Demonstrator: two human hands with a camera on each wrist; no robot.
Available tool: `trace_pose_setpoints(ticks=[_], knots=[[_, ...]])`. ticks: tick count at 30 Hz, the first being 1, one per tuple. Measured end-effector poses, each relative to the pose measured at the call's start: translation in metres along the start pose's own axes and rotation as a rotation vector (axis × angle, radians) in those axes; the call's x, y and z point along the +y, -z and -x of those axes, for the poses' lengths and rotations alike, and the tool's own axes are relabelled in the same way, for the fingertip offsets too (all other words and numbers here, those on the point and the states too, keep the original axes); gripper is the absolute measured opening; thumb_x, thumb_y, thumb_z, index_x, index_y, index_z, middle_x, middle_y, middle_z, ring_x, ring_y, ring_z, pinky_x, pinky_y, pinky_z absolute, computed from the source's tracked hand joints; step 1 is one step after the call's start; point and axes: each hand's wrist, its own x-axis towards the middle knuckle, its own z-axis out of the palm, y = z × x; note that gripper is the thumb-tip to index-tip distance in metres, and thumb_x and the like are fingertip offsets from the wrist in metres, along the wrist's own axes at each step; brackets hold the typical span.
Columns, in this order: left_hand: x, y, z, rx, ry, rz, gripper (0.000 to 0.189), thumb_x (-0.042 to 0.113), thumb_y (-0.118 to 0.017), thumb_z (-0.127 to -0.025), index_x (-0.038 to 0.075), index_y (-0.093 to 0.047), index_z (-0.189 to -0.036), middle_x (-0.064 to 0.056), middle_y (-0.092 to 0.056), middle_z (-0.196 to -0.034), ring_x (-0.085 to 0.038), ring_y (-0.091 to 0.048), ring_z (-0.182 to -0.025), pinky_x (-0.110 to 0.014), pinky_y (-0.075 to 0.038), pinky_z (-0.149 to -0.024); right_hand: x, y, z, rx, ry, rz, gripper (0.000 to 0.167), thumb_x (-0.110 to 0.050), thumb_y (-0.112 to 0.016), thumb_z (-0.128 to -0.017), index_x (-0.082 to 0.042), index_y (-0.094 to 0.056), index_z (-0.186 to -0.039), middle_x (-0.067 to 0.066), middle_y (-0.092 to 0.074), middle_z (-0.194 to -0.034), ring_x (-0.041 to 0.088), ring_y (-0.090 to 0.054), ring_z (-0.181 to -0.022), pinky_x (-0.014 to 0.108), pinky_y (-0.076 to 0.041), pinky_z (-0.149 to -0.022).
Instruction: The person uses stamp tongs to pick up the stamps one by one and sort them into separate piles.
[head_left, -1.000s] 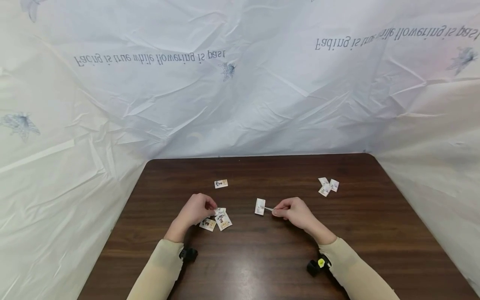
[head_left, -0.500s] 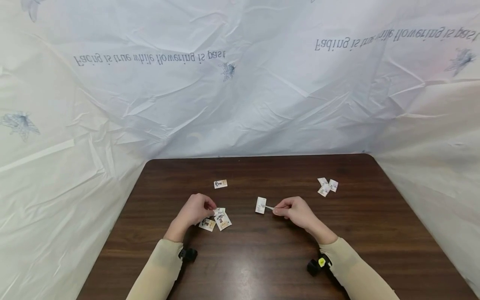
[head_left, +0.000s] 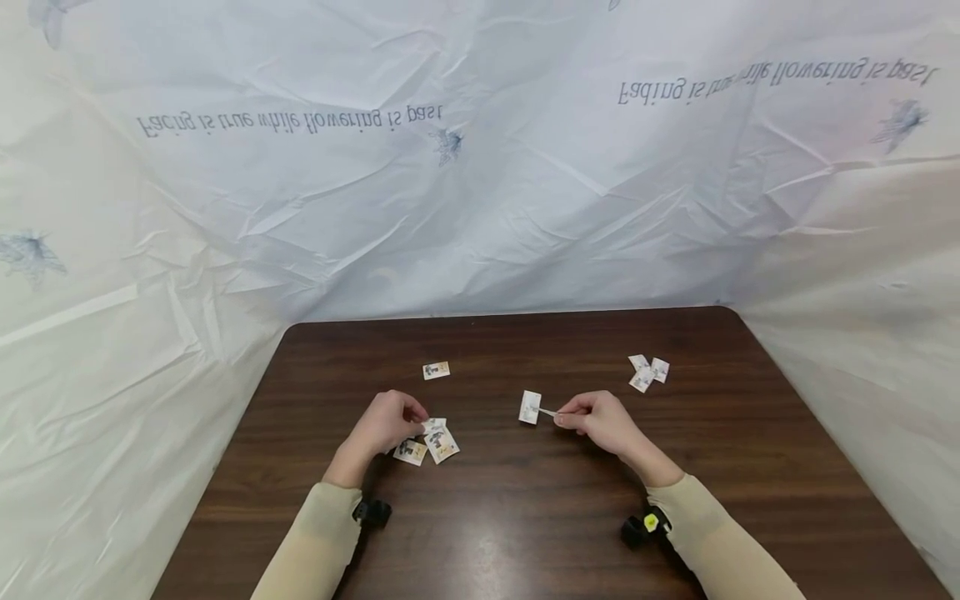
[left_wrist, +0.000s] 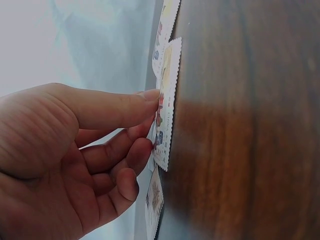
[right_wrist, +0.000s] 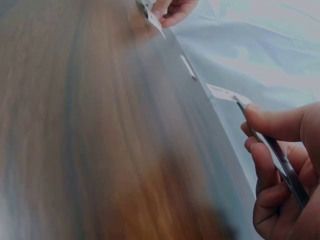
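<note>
My right hand (head_left: 600, 422) grips a pair of dark metal tweezers (right_wrist: 281, 159). Their tips pinch a white stamp (head_left: 529, 407), which is off the table in the right wrist view. On the left, my left hand (head_left: 387, 421) pinches the edge of a perforated stamp (left_wrist: 169, 107) in a small overlapping group, with thumb on one side and fingers curled behind. Beside it in the head view lie a larger stamp (head_left: 442, 446) and one with a tan patch (head_left: 410, 452). The fingertips partly hide the topmost pale stamp (head_left: 434, 425).
A single stamp (head_left: 436, 370) lies farther back on the dark wooden table (head_left: 495, 492). Several small white stamps (head_left: 642, 380) overlap at the back right. A pale printed sheet (head_left: 480, 225) hangs behind the table and along its sides.
My right hand has shifted slightly to the right, carrying the stamp in the tweezers with it. The left hand keeps its place at the stamps. The head view has turned a little.
</note>
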Motion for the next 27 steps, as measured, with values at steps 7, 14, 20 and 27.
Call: trace_pose_setpoints(ticks=[7,14,20,27], knots=[[0.0,0.0,-0.001,0.004,-0.001,0.015,0.011,-0.001,-0.085,-0.086,0.009,-0.08,-0.086,0.005,-0.069,-0.078,-0.011,-0.063,-0.072,-0.033,-0.055,-0.069,0.014,0.026,0.008,0.04,-0.023,0.007,0.017,-0.02,-0.084,-0.094,-0.003,-0.083,-0.099,0.003,-0.076,-0.085,0.02,-0.069,-0.074,0.031,-0.057,-0.068],[-0.001,0.0,0.0,-0.004,0.007,0.024,0.011,-0.001,-0.084,-0.087,0.009,-0.08,-0.088,0.004,-0.07,-0.079,-0.011,-0.063,-0.073,-0.034,-0.055,-0.07,0.03,0.059,0.017,0.104,-0.082,0.078,0.023,-0.025,-0.082,-0.097,-0.003,-0.082,-0.104,0.003,-0.075,-0.091,0.02,-0.068,-0.078,0.031,-0.055,-0.07],[-0.002,-0.001,0.0,-0.001,0.018,0.018,0.012,-0.001,-0.085,-0.087,0.01,-0.08,-0.087,0.004,-0.069,-0.079,-0.012,-0.063,-0.073,-0.034,-0.055,-0.069,0.037,0.081,0.026,0.148,-0.114,0.085,0.027,-0.024,-0.08,-0.099,0.001,-0.08,-0.108,0.006,-0.075,-0.097,0.02,-0.067,-0.083,0.03,-0.057,-0.072],[-0.003,-0.003,-0.001,-0.004,0.022,0.027,0.012,-0.001,-0.084,-0.087,0.01,-0.08,-0.087,0.004,-0.069,-0.079,-0.012,-0.063,-0.073,-0.034,-0.054,-0.069,0.049,0.103,0.036,0.192,-0.16,0.091,0.035,-0.029,-0.079,-0.1,0.004,-0.079,-0.114,0.009,-0.078,-0.107,0.016,-0.07,-0.088,0.028,-0.058,-0.075]])
